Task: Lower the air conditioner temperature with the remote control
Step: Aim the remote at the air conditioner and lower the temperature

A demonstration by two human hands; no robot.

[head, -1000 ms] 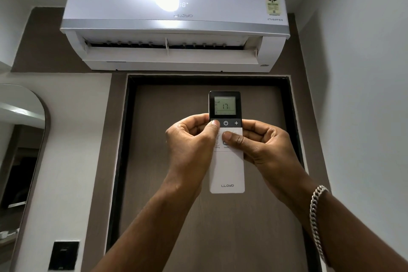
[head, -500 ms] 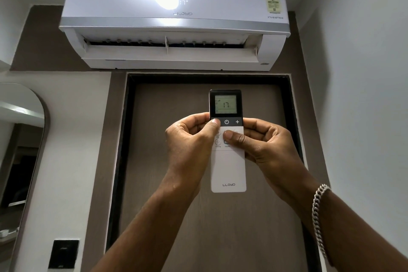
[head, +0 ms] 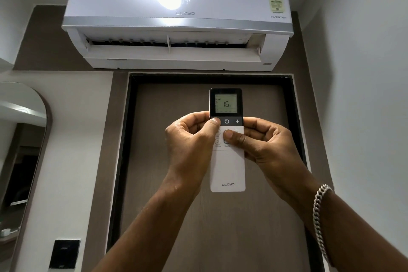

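Observation:
A white remote control point(head: 227, 168) with a black top and a small screen reading 16 is held upright in front of a brown door. My left hand point(head: 189, 141) grips its left side, thumb pressed on the black strip left of the power button. My right hand point(head: 265, 146) grips the right side, thumb lying across the white buttons. Above, the white wall-mounted air conditioner point(head: 176, 22) has its flap open, and its front display shows 17 beside a bright glare.
The brown door point(head: 220, 227) in a dark frame fills the middle behind the remote. An arched mirror point(head: 22, 150) hangs on the left wall, with a black switch plate point(head: 64, 253) low beside it. A plain white wall point(head: 364, 95) runs along the right.
The remote's screen went from 17 to 16. The air conditioner's display changed from 18 to 17. Both hands stay on the remote in nearly the same place.

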